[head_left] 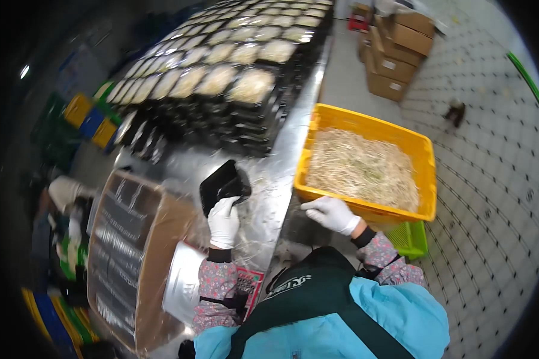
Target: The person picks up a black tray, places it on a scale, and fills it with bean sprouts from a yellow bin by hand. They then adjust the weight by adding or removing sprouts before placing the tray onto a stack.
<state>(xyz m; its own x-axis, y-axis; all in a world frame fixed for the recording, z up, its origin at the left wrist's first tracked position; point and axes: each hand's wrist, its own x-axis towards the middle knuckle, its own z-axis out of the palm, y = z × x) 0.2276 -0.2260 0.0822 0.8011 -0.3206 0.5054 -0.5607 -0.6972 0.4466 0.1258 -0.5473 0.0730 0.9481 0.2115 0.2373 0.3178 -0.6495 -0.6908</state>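
Observation:
My left hand (223,222), in a white glove, grips the near edge of a black plastic tray (217,182) over the metal table. The tray is tilted, and no food shows in it. My right hand (332,215), also gloved in white, is beside the near left corner of a yellow crate (371,206), its fingers stretched out to the left and nothing in them. A mass of pale, stringy sprouts (362,167) fills much of the crate, with a few greenish strands in the middle.
Stacks of filled, film-covered black trays (251,85) crowd the far end of the metal table (263,206). An open cardboard box (161,251) of black trays stands at left. A green basket (412,238) sits under the crate; cartons (395,60) are stacked behind. A person (69,197) is at far left.

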